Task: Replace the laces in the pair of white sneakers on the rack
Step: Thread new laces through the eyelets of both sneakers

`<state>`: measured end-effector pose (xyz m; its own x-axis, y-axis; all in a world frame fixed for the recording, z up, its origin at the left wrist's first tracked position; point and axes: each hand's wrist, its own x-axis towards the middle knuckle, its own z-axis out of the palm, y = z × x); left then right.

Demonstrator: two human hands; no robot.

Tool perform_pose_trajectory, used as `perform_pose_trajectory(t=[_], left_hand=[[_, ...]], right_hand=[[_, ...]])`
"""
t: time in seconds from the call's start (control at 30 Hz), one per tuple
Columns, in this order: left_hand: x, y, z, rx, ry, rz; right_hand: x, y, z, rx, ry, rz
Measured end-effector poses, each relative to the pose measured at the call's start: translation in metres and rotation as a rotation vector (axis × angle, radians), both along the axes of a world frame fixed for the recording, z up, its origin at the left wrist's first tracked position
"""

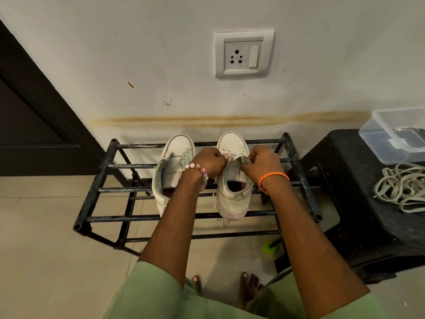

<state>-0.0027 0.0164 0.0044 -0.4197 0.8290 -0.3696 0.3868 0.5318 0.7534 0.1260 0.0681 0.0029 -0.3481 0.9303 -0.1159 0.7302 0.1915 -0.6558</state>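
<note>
Two white sneakers: left sneaker (171, 171) and right sneaker (233, 180), side by side on black rack (96, 187), toes toward far wall. Left hand (210, 163) and right hand (263, 165): each grip curled, pinching right sneaker's lacing area. Loose laces (401, 187): heaped on black stool (358, 203), right of rack.

I see a black tube rack (101, 178) mid-frame on the tiled floor (46, 226), two white sneakers (232, 180) side by side on its top bars. Right of frame, a black stool (358, 203) carries a clear box (395, 134) and loose laces (402, 187).
</note>
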Motion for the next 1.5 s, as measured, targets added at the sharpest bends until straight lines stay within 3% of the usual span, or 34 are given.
perform_pose_trajectory(t=[0.1, 0.23, 0.5, 0.63, 0.8, 0.97, 1.07, 1.17, 1.33, 1.43, 1.5], left_hand=[[-0.006, 0.0, -0.003, -0.027, -0.105, 0.037], [-0.009, -0.007, -0.001, -0.028, -0.416, 0.135], [-0.007, -0.01, 0.004, -0.018, -0.473, 0.202], [-0.002, -0.008, -0.005, -0.01, -0.303, 0.257], [0.003, -0.007, -0.016, 0.06, 0.279, 0.062], [0.007, -0.003, -0.017, 0.072, 0.359, 0.044], [0.002, 0.0, -0.014, 0.099, 0.233, 0.088], [-0.005, 0.002, -0.002, 0.115, -0.077, 0.141], [-0.003, -0.007, 0.04, 0.477, -0.439, 0.179], [-0.002, -0.015, 0.064, 0.583, -0.505, 0.084], [0.0, -0.018, 0.067, 0.61, -0.511, 0.129]], right_hand=[[0.002, 0.004, -0.002, -0.005, -0.036, 0.01], [0.002, 0.007, -0.002, -0.031, -0.046, -0.013], [-0.002, 0.004, -0.002, -0.029, -0.023, -0.054], [-0.001, 0.004, -0.003, -0.004, -0.016, -0.066], [-0.004, 0.003, -0.005, 0.068, -0.032, -0.086], [-0.002, 0.004, -0.005, 0.062, -0.032, -0.073], [0.0, 0.004, -0.003, 0.01, -0.018, -0.047], [-0.004, 0.003, 0.002, -0.006, 0.02, -0.014], [-0.013, -0.002, 0.024, -0.059, 0.28, 0.123], [-0.019, -0.013, 0.04, -0.146, 0.43, 0.265], [-0.019, -0.018, 0.054, -0.291, 0.617, 0.338]])
